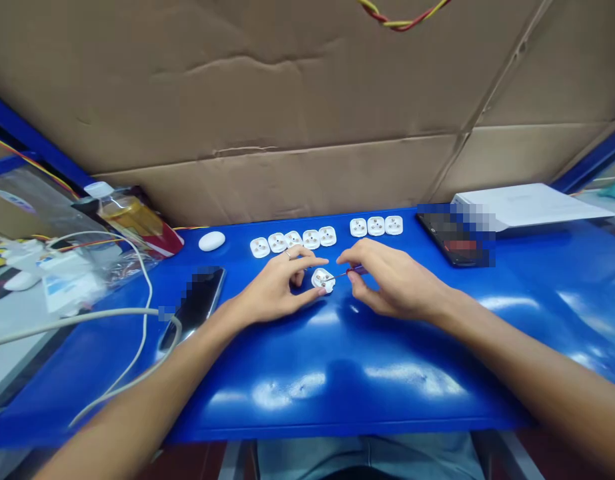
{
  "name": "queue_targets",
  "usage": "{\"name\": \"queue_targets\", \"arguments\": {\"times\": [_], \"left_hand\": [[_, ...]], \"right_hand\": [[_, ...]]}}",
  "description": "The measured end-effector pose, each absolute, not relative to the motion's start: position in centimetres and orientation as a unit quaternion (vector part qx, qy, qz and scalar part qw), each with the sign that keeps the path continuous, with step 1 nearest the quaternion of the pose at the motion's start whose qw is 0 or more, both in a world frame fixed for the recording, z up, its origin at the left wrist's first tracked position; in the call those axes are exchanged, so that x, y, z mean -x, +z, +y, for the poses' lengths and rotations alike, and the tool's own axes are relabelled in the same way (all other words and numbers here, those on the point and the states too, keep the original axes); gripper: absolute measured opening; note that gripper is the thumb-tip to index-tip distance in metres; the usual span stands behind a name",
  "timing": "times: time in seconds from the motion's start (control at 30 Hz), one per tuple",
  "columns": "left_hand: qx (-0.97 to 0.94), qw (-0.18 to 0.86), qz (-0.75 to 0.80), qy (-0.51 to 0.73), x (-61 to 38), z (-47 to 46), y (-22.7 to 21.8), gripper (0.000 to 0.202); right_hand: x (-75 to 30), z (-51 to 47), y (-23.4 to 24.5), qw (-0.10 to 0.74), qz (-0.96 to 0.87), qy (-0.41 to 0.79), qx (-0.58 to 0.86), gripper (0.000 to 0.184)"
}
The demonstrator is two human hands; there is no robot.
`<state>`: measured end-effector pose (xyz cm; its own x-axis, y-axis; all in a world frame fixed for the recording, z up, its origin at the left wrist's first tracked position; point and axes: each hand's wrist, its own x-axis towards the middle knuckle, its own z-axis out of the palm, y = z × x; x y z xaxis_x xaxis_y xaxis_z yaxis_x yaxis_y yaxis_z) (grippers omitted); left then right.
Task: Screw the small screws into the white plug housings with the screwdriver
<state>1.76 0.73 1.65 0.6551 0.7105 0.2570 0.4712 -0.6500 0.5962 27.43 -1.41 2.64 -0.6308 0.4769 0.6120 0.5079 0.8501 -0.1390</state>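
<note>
My left hand [282, 281] steadies a small white plug housing [323, 280] on the blue table, its thumb on the lower edge and its index finger reaching over the top. Small metal parts show inside the housing. My right hand [387, 277] is closed round the dark red handle of a thin screwdriver [356, 270]. The metal shaft points left, and its tip is at the housing; whether it sits in a screw is too small to tell. Behind my left hand stands a row of several similar white housings [277, 242]. Three more white housings [376, 226] are behind my right hand.
On the left lie a phone [200, 300], a white oval object [212, 241], a tilted bottle [125, 213] and loose pale cables [147, 293]. A dark phone [452, 240] and white box [527, 203] are at right. Cardboard [287, 100] walls the back.
</note>
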Motion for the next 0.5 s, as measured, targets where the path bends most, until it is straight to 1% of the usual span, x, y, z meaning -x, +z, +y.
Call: {"name": "queue_targets", "arguments": {"times": [0.07,0.23,0.37,0.5], "left_hand": [[-0.874,0.235,0.337,0.259,-1.8,0.7,1.6,0.039],[-0.874,0.198,0.322,0.304,-1.8,1.0,1.8,0.02],[-0.868,0.181,0.324,0.331,-1.6,1.4,1.5,0.015],[-0.858,0.175,0.351,0.33,-1.3,1.9,1.2,0.013]], "right_hand": [[-27.5,-1.4,2.7,0.338,-0.9,-0.027,0.275,0.02],[-27.6,-1.4,2.8,0.379,-0.883,-0.033,0.273,0.023],[-27.5,-1.3,2.6,0.391,-0.879,-0.026,0.272,0.024],[-27.5,-1.2,2.5,0.395,-0.874,-0.035,0.282,0.023]]}}
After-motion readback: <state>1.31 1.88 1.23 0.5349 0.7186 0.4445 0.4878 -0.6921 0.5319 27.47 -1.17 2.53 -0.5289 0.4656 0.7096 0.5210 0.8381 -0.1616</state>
